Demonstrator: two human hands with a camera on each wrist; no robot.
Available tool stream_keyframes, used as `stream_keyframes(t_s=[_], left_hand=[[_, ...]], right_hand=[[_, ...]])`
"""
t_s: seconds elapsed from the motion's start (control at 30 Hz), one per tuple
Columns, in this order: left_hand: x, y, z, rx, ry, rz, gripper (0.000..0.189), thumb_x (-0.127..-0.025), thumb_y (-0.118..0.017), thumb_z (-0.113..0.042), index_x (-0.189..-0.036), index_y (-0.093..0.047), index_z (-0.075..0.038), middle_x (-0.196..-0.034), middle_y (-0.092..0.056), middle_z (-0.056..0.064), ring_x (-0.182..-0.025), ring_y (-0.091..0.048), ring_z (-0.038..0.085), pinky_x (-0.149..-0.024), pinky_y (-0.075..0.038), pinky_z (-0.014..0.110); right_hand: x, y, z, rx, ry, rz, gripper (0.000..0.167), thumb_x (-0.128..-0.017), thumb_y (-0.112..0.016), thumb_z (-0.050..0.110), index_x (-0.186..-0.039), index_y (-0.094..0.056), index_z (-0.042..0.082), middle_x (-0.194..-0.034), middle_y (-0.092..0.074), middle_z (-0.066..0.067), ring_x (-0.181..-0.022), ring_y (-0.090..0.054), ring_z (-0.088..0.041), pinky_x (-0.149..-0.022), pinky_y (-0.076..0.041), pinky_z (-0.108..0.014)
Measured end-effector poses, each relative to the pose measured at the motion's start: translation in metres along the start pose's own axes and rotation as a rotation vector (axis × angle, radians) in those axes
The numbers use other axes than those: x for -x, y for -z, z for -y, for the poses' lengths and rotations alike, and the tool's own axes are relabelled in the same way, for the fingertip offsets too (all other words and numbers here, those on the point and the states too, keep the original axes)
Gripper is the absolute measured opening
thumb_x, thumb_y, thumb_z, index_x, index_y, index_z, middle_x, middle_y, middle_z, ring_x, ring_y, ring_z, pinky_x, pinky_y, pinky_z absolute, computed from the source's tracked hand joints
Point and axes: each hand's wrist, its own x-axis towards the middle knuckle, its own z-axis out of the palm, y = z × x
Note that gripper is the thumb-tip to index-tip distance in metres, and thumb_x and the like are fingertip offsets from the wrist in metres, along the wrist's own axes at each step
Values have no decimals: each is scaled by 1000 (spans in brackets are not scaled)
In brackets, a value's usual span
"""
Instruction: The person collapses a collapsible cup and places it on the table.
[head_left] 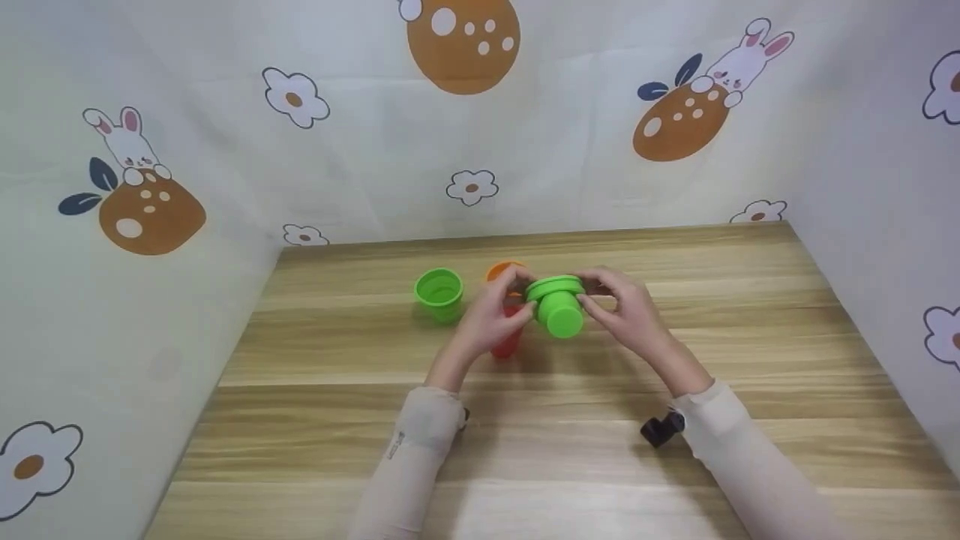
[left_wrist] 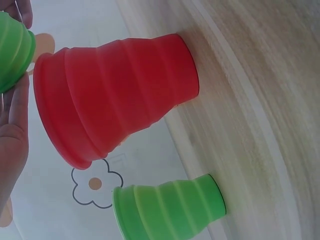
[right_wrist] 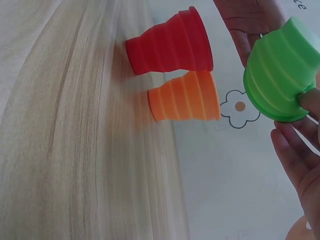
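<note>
A green ribbed cup (head_left: 561, 311) is held above the table between both hands, its base tipped toward the head camera. My left hand (head_left: 489, 319) grips its rim from the left, thumb on the near side. From the right, my right hand (head_left: 630, 309) pinches the opposite side of the rim. In the right wrist view the cup (right_wrist: 280, 70) has its wide rim downward, with fingers of both hands against it. Behind the left hand stand a red cup (left_wrist: 120, 90) and an orange cup (right_wrist: 185, 97), both upright and partly hidden in the head view.
Another green cup (head_left: 439, 300) stands upright on the wood-grain table (head_left: 337, 435), left of the red and orange ones. A patterned cloth (head_left: 375, 172) with rabbits and flowers rises behind the table and along its sides. A black camera (head_left: 663, 429) sits at the right wrist.
</note>
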Motion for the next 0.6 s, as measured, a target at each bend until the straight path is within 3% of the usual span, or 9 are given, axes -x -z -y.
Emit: stream_keyframes(t_s=[0.37,0.6], left_hand=[[0,0,-1,-5,-11,23,28,-91,-61,1,-118,-53,2,-117,-65,19,-112,-65,27,-96,-57,31],[0,0,-2,12,-27,45,28,-93,-61,-2,-120,-55,2,-120,-65,18,-113,-64,27,-100,-55,37]], right_hand=[[-1,0,2,40,30,-22,26,-89,-70,-3,-114,-67,-5,-107,-72,-16,-97,-70,-29,-89,-59,-32],[-1,0,1,90,114,-24,24,-88,-70,-3,-112,-68,-4,-105,-73,-14,-96,-71,-27,-85,-61,-37]])
